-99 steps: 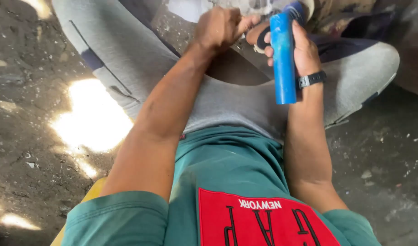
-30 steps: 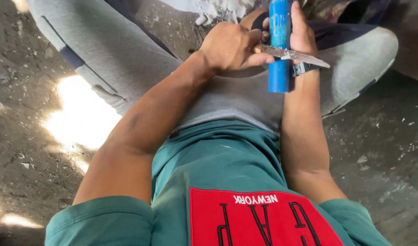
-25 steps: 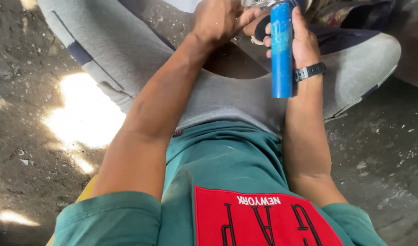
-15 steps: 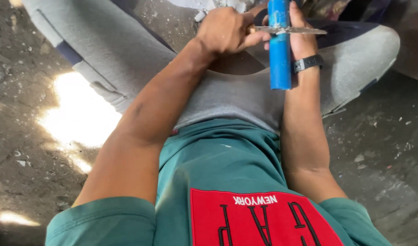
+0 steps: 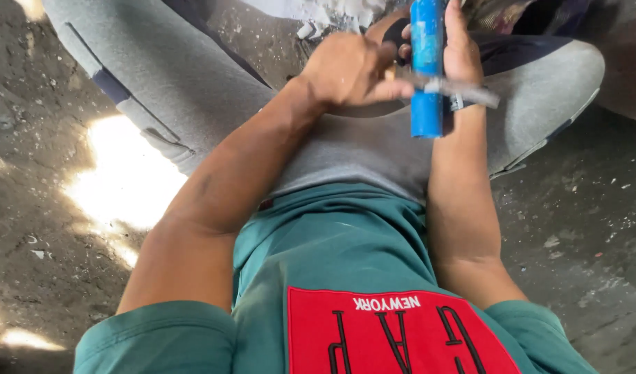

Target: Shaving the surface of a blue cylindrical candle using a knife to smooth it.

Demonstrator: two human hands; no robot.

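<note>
Head view, looking down over a teal shirt with a red panel [image 5: 394, 339] at 6 o'clock, shows the person seated on a gritty grey floor [image 5: 34, 228] with a bright patch of sunlight [image 5: 124, 176] at 9 o'clock. Grey trousers [image 5: 172, 83] with a dark side stripe run from 10 o'clock across to 2 o'clock. Above the lap, at 12 o'clock, the left hand [image 5: 349, 69] has its fingers curled tight around the handle of a knife, whose dull grey blade [image 5: 463, 91] points toward 3 o'clock and lies across the front of a blue cylinder [image 5: 427, 69]. That cylinder stands upright at 1 o'clock, touching the blade. Just right of it, the right hand [image 5: 460, 48] wraps the cylinder from behind, fingers closed on it, a dark wristband [image 5: 456, 104] at the wrist. White scraps [image 5: 332, 14] lie on the ground at 12 o'clock, beyond the hands.
</note>
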